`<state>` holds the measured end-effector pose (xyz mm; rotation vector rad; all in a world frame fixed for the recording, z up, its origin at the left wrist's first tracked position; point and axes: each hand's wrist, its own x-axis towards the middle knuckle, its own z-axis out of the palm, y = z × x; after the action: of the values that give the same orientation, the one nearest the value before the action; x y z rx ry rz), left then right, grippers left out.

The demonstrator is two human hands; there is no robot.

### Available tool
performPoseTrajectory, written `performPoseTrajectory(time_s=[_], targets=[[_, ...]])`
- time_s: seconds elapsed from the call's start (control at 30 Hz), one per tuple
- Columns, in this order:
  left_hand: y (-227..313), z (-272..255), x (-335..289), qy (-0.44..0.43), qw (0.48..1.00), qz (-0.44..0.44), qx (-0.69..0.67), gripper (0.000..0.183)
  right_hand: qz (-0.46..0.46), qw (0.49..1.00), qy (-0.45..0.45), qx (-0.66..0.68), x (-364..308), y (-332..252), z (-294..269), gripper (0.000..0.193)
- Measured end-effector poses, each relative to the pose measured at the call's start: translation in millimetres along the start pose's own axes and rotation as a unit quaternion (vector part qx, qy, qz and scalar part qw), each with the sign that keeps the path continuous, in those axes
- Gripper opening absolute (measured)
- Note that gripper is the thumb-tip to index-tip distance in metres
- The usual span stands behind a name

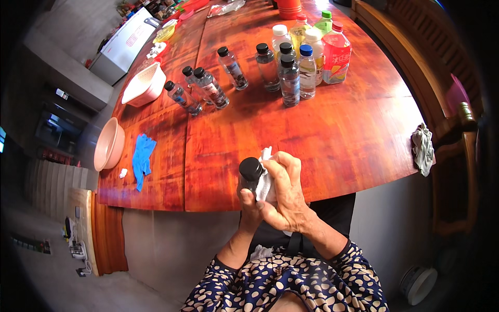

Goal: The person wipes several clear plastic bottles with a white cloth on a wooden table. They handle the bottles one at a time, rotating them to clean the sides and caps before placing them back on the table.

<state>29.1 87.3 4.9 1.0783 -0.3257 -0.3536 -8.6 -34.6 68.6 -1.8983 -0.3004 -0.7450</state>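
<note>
Close to the table's near edge, my left hand (250,212) is wrapped round a clear bottle with a black cap (250,169), which stands roughly upright in my grasp. My right hand (287,195) presses a crumpled white cloth (265,183) against the bottle's side, just below the cap. Fingers and cloth hide most of the bottle's body. Farther back on the table are several similar black-capped bottles (233,67), some with dark printed sides. Beside them at the right stands a clear bottle with a blue cap (307,73).
Larger bottles, including a red-labelled one (337,54), cluster at the back right. A blue glove (142,158), a pink basin (110,144) and a pale rectangular tub (144,86) line the left side. A grey rag (423,148) hangs over the right edge. A wooden bench (405,47) adjoins the table.
</note>
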Motion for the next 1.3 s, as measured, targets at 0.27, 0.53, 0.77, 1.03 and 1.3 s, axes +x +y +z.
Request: performPoseTrajectory(time_s=[0.27, 0.53, 0.77, 1.03, 1.3], targets=[[14, 9, 5, 0.031, 0.983, 0.098, 0.153, 0.077, -0.057, 0.997, 0.046, 0.029, -13, 13, -18, 0.051], [11, 9, 4, -0.054, 0.923, 0.182, 0.335, 0.033, -0.048, 0.997, -0.043, 0.04, 30, -10, -40, 0.051], [20, 10, 5, -0.051, 0.873, 0.222, 0.43, 0.04, -0.031, 0.998, -0.035, 0.05, 25, -2, -33, 0.027], [18, 15, 3, -0.021, 0.9, 0.216, 0.379, 0.07, 0.19, 0.924, 0.034, 0.331, 26, 13, -31, 0.02], [24, 30, 2, 0.022, 0.984, 0.099, 0.147, 0.088, 0.212, 0.902, 0.002, 0.377, 13, 23, -14, 0.037]])
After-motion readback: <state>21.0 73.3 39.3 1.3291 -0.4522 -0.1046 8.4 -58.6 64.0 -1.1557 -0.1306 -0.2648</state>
